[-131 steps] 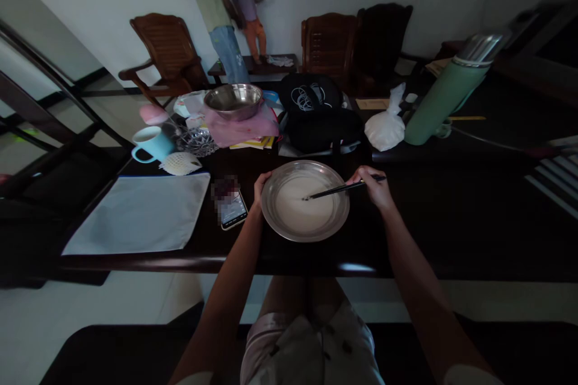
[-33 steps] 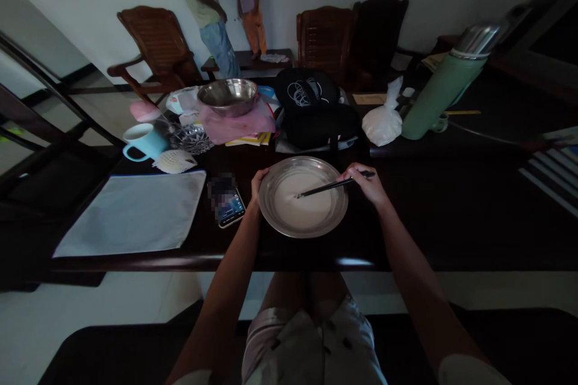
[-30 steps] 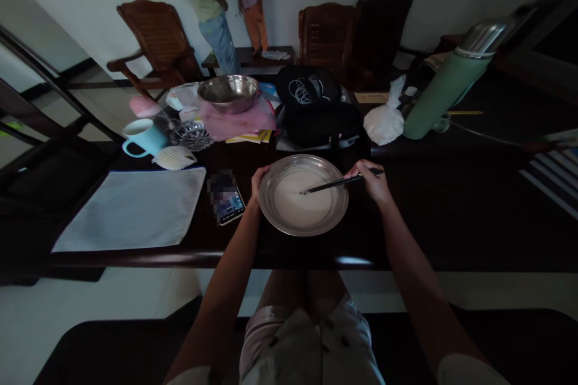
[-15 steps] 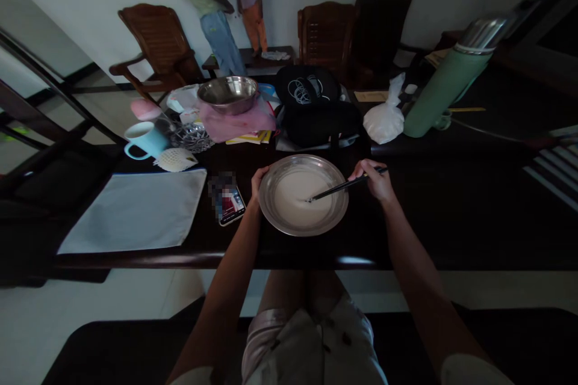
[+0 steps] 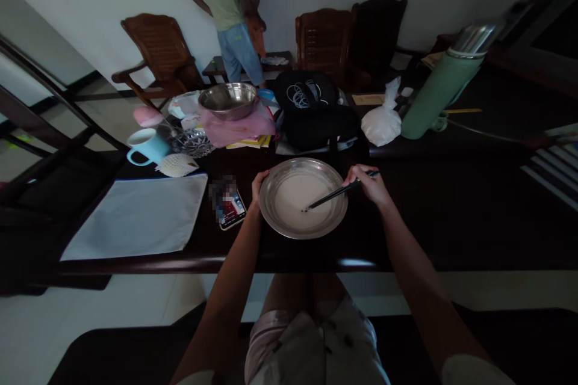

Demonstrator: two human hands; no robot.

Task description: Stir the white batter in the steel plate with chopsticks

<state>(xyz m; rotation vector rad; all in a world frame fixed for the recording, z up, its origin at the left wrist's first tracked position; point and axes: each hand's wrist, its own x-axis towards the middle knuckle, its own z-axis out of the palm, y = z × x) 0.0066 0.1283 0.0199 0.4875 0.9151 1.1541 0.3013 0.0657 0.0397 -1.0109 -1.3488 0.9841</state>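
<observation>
A wide metal bowl [image 5: 269, 215] of whitish liquid [image 5: 295, 195] rests on the dark table in front of me. My left hand [image 5: 259, 186] grips the bowl's left rim, its fingers partly hidden by the rim. In my right hand [image 5: 368, 183] is a pair of dark chopsticks [image 5: 332, 195], closed in the fingers above the right rim. Their tips dip into the liquid near the bowl's middle, with small pale bits about them. A lit phone [image 5: 231, 210] lies left of the bowl.
Behind the bowl stand a black bag [image 5: 316, 123], a tied bag of white powder [image 5: 382, 123] and a green thermos [image 5: 440, 96]. Leftward are a grey pouch [image 5: 139, 216], a blue mug [image 5: 148, 145] and a smaller metal bowl [image 5: 228, 101] on pink cloth. Two people stand by the wall.
The chopsticks' tips have shifted slightly left and down in the liquid, and my right hand has moved a little left. The nearer person in the background has moved right, partly covering the other.
</observation>
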